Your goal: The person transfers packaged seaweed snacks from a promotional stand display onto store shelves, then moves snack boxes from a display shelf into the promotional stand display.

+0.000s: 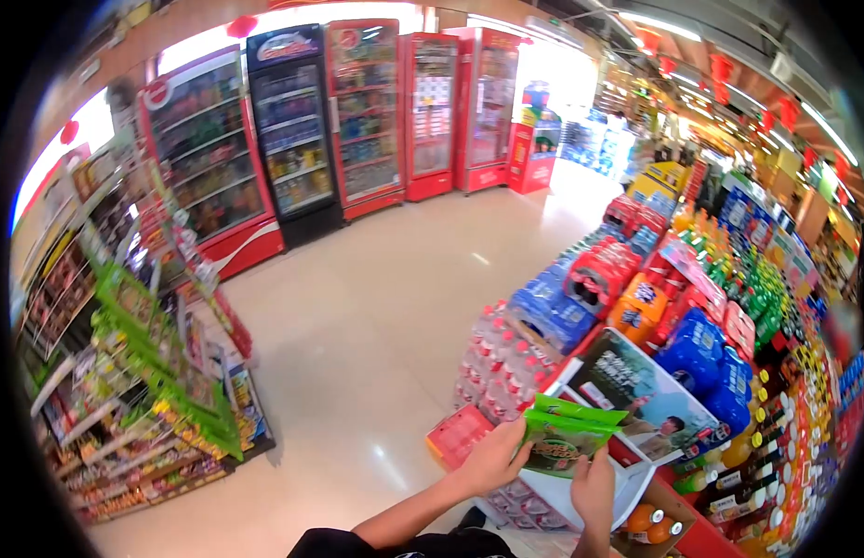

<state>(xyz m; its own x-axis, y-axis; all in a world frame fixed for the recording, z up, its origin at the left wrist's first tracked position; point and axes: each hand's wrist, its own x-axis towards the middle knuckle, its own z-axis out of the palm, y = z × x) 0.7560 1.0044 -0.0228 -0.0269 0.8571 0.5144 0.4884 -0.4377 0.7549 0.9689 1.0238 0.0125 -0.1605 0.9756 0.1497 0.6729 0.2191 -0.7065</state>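
Note:
Green snack packets (569, 446) with a dark printed front are held up between my two hands, over a white surface beside the drinks display. They overlap, and how many there are I cannot tell. My left hand (493, 458) is closed on their left edge, with thumb and fingers pinching the side. On the lower right edge my right hand (594, 482) also grips them, its fingers partly hidden. Just behind the packets stands a poster board (641, 395) with a printed picture. A red tray-like box (458, 435) lies left of my hands.
Pink-capped bottle packs (500, 358) and blue-wrapped packs (554, 302) are stacked ahead. Rows of bottles (729, 456) fill the right side. A snack rack (162, 372) stands at left. Drink fridges (367, 112) line the back, beyond tiled floor (357, 325).

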